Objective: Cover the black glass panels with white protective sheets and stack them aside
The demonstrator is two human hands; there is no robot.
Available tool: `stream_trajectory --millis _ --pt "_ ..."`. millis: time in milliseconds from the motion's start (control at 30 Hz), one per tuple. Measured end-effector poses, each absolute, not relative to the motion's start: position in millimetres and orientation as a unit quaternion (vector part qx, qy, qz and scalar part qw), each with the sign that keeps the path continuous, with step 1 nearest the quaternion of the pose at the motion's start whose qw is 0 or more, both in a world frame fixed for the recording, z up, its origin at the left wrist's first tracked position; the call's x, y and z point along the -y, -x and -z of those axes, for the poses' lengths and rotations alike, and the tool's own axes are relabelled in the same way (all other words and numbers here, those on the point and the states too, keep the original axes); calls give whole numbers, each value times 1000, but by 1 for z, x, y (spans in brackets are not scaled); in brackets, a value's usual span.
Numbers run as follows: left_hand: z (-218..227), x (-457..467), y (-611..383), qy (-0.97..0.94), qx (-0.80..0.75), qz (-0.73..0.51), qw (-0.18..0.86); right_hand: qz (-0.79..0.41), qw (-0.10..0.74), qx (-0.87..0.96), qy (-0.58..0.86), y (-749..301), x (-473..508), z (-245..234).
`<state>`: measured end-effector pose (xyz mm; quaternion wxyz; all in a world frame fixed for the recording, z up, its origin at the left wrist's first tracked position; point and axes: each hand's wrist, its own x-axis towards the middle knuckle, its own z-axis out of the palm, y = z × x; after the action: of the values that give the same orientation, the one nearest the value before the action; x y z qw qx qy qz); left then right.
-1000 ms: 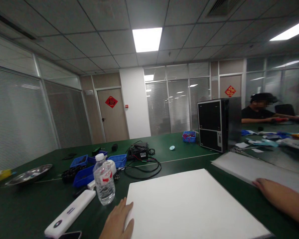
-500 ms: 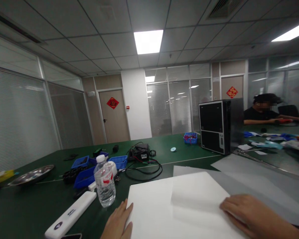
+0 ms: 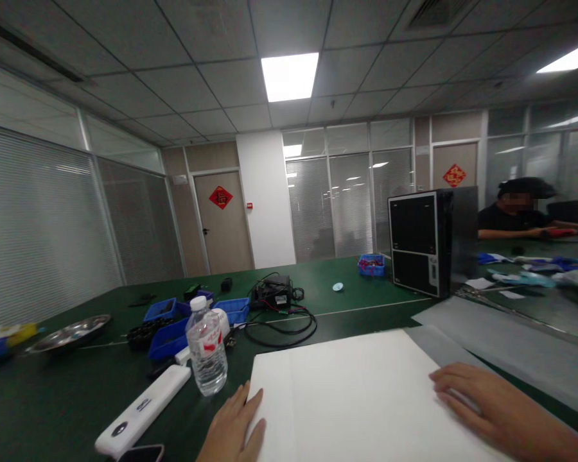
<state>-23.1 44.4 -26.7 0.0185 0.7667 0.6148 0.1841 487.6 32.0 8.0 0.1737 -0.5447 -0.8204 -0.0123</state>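
Note:
A large white sheet of paper (image 3: 351, 391) lies in front of me on the green table. My left hand (image 3: 236, 425) rests along its left edge, fingers stretched and slightly apart, the thumb on the paper. At the right edge, my right hand (image 3: 479, 401) lies palm down with its fingers extended over the sheet's border. Neither hand grasps anything. The sheet's near edge is out of view. Just beyond my left hand stands a clear water bottle (image 3: 208, 359) with a white cap.
Greyish translucent sheets (image 3: 515, 350) lie to the right. On the left are a long white device (image 3: 144, 407), blue trays (image 3: 166, 340) and a metal dish (image 3: 72, 333). A black adapter with cables (image 3: 274, 294) and a computer tower (image 3: 414, 244) stand farther back. A person (image 3: 515, 215) sits far right.
The shaded, raised-looking area on the white paper is gone, and its surface now looks flat. My right hand's fingers have straightened slightly. The view has shifted a little.

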Motion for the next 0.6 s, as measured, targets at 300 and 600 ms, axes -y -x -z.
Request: stream_trajectory --millis 300,600 --pt "25 -43 23 -769 -615 -174 24 -27 177 873 453 -467 -18 -5" --pt "26 -42 24 -761 -623 -176 38 122 183 698 682 -599 -82 44"
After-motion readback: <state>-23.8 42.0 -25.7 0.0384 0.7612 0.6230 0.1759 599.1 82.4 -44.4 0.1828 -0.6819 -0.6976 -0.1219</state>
